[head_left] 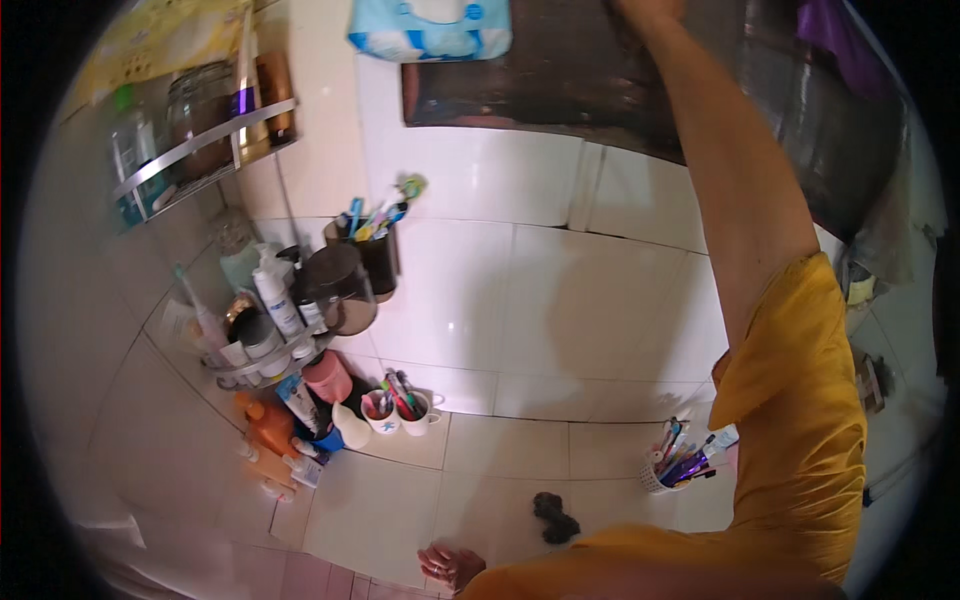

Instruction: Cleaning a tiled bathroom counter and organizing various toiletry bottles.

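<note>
My left hand (452, 567) rests on the front edge of the pale tiled ledge, its fingers apart and a ring on one of them. It holds nothing that I can see. My right arm, in a mustard-yellow sleeve, stretches up to the top edge of the view. There my right hand (652, 12) lies against a dark brown glossy panel (540, 95) on the wall, and its fingers are cut off and hidden. A dark grey crumpled lump, perhaps a scrubber (555, 518), sits on the ledge to the right of my left hand.
At left are a metal corner shelf (215, 138) with bottles, a lower shelf (270, 368) with toiletries, and a dark toothbrush holder (378, 262). White mugs (418, 420) and a white perforated basket (655, 480) hold brushes and tubes. A blue-and-white packet (430, 42) hangs above.
</note>
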A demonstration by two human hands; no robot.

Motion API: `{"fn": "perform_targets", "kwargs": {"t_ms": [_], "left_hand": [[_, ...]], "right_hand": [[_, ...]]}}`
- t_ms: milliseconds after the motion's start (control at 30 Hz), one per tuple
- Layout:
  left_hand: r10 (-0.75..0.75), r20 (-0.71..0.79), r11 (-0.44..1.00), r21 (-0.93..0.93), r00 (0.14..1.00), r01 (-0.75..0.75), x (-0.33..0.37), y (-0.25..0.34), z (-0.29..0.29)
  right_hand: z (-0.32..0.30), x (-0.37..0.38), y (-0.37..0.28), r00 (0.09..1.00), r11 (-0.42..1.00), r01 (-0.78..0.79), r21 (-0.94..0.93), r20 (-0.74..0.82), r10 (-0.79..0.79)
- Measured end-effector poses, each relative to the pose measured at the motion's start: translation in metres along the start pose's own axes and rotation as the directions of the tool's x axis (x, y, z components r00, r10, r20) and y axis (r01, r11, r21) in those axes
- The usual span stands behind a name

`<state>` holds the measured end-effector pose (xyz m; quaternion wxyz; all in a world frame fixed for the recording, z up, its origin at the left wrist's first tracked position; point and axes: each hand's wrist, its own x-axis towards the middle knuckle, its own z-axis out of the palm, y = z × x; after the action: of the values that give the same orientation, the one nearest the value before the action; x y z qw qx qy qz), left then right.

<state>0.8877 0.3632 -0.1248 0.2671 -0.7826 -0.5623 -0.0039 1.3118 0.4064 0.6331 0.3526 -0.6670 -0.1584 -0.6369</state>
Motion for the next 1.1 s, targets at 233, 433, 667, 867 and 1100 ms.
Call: {"fn": "perform_targets", "kwargs": {"t_ms": [233,433,667,867,1100], "left_hand": [[0.075,0.424,0.167,-0.898,0.903,0.407,-0.001,-0.011,-0.005],[0.041,0.348,0.498,-0.819,0.936,0.283,0.001,-0.002,-0.013],[0.054,0.534,0.674,-0.642,0.843,0.364,0.006,-0.007,-0.015],[0.197,0.561,0.605,-0.715,0.804,0.351,0.015,-0.028,-0.030],[0.077,0.366,0.765,-0.619,0.927,0.181,0.002,-0.001,0.035]], "right_hand": [[0.032,-0.075,-0.072,0.852,0.836,0.484,0.259,0.076,-0.517],[0.034,-0.112,-0.077,0.822,0.702,0.420,0.576,0.087,-0.563],[0.002,-0.164,-0.099,0.529,0.677,0.507,0.533,0.428,-0.733],[-0.042,-0.182,-0.065,0.486,0.590,0.257,0.766,0.425,-0.764],[-0.161,-0.416,-0.010,0.188,0.594,-0.520,0.614,0.760,-0.622]]}}
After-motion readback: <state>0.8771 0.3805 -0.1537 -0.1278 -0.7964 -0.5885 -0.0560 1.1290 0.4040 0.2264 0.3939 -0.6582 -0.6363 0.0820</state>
